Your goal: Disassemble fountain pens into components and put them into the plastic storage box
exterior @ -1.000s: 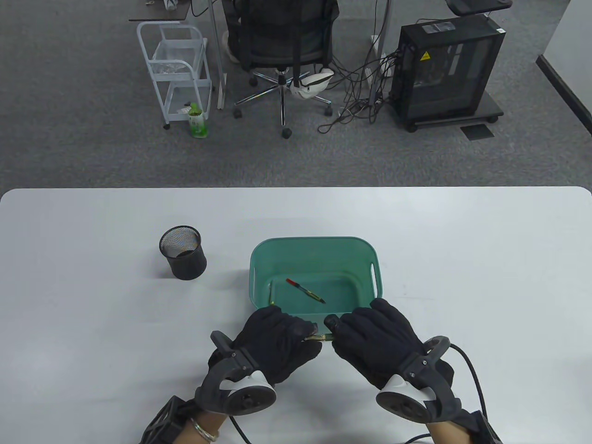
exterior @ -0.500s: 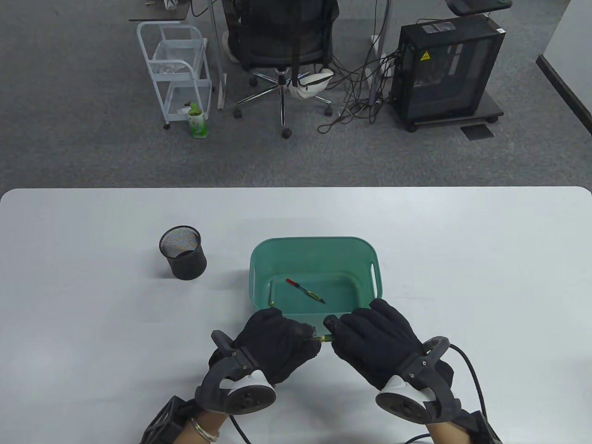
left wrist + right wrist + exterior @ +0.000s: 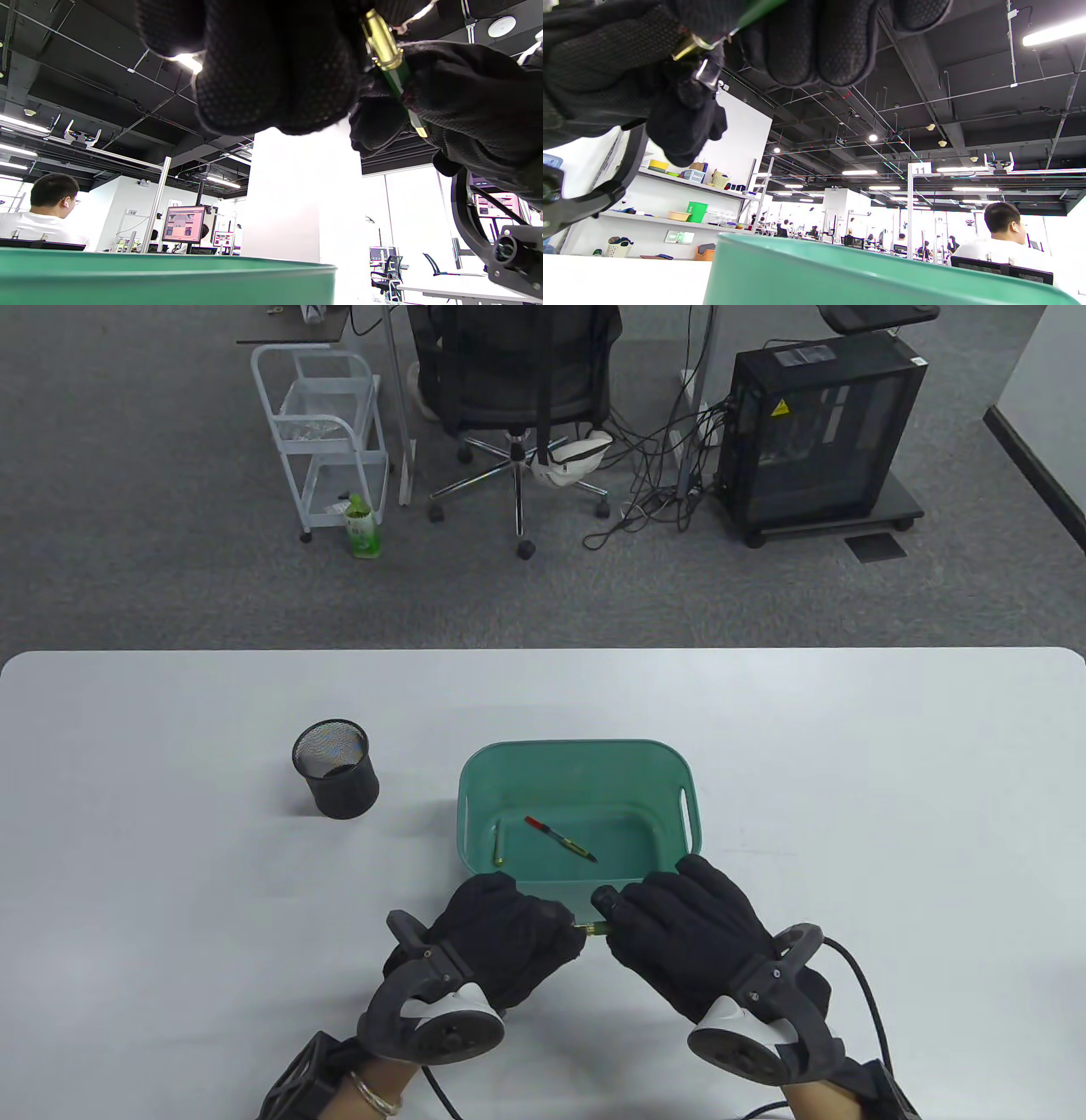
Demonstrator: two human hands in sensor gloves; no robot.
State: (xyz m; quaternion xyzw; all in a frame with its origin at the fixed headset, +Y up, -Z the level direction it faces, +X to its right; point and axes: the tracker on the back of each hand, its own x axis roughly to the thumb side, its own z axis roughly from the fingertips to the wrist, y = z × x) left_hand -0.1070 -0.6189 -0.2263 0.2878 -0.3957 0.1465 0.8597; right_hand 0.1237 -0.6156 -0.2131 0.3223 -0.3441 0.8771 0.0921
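Both gloved hands hold one green fountain pen (image 3: 591, 930) with gold trim between them, just in front of the green plastic box (image 3: 475, 806). My left hand (image 3: 509, 929) grips its gold end; my right hand (image 3: 670, 920) grips the green barrel. The left wrist view shows the pen (image 3: 392, 70) running from my left fingers (image 3: 275, 72) into the right glove. The right wrist view shows its gold band (image 3: 691, 45) and metal clip. Inside the box lie a red-tipped refill part (image 3: 560, 840) and a thin green-gold piece (image 3: 498, 846).
A black mesh pen cup (image 3: 335, 768) stands left of the box. The box's near wall (image 3: 169, 279) fills the bottom of both wrist views. An office chair (image 3: 517, 381), a wire cart (image 3: 327, 441) and a computer tower (image 3: 819, 432) stand on the floor beyond the table.
The hands have drawn slightly closer together, so less of the pen shows between them. Both keep their grip; the box contents have not moved.
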